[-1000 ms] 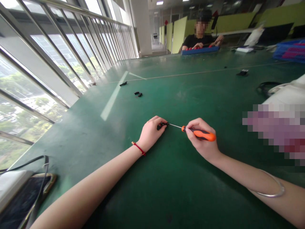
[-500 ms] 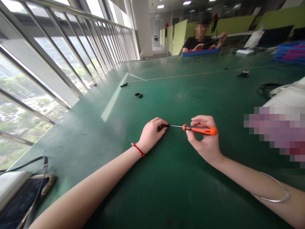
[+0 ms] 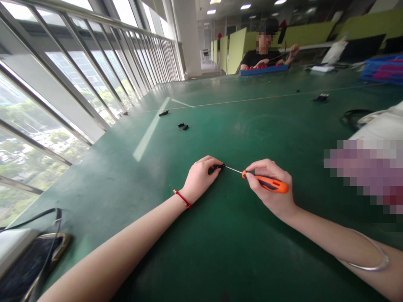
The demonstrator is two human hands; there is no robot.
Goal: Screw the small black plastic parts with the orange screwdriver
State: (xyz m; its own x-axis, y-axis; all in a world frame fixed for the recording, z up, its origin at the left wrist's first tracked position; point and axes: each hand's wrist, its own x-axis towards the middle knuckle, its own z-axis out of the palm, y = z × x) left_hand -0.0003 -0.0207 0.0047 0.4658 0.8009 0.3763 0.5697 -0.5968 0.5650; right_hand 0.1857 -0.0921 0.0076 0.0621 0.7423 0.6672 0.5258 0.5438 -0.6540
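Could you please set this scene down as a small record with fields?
left hand: holds a small black part
right hand: grips an orange-and-black screwdriver
shaft: points at the end of the black part
table: green, with loose black pieces beyond the hands
near left: phone and white box
far side: person behind a blue tray

I'm in an open-plan office: upright lime-green partition panels [image 3: 237,50] stand far beyond my right hand [image 3: 278,201], past the broad, glossy green desk [image 3: 239,251], under white rectangular ceiling lights [image 3: 245,6].
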